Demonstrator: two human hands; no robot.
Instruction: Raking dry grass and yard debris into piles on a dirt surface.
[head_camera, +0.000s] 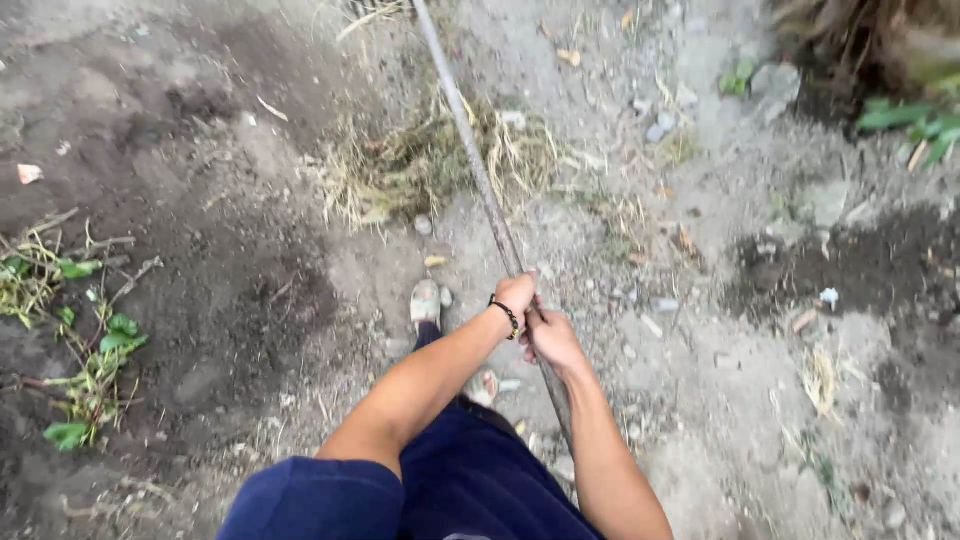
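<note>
I see a long handle (480, 180) of dull, weathered grey wood, rough and matt, a dark beaded band (507, 316) with a slight sheen, matt navy cloth on the trousers (480, 480), a scuffed pale shoe (426, 302), and dry, crumbly ground (230, 200) strewn with straw-like grass (400, 170).

Far end of the long tool handle (470, 150) cut off by the top edge beyond the hands, its working head unseen, near end hidden behind the right hand (550, 338) and forearm, rear foot (484, 386) mostly covered by the left arm.
</note>
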